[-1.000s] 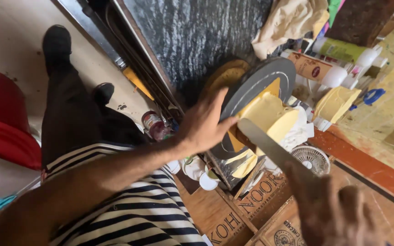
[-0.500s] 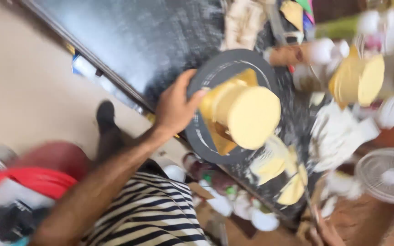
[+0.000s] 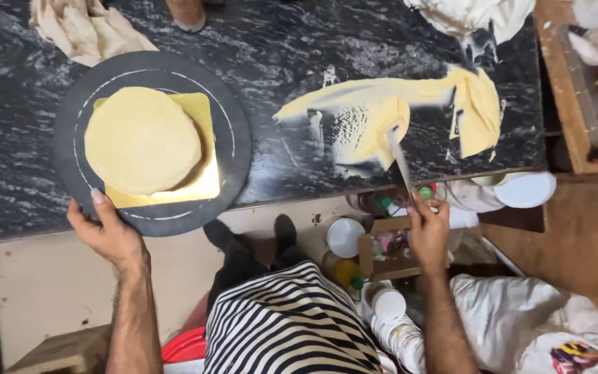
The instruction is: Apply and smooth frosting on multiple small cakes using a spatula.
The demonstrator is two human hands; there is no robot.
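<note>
Gripping the dark turntable (image 3: pixel 237 149) rim, left hand (image 3: pixel 109 232); right hand (image 3: pixel 428 232) closed on spatula (image 3: pixel 401 163) over yellow cream (image 3: pixel 375 114); brown carton (image 3: pixel 385 253) under table (image 3: pixel 313 41).

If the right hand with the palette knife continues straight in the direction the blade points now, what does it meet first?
The right hand holds a palette knife pointing up the picture, away from the body. Its tip seems already at the yellow cream smear on the black counter, so it would probably meet that cream first; height above it is unclear.
</note>
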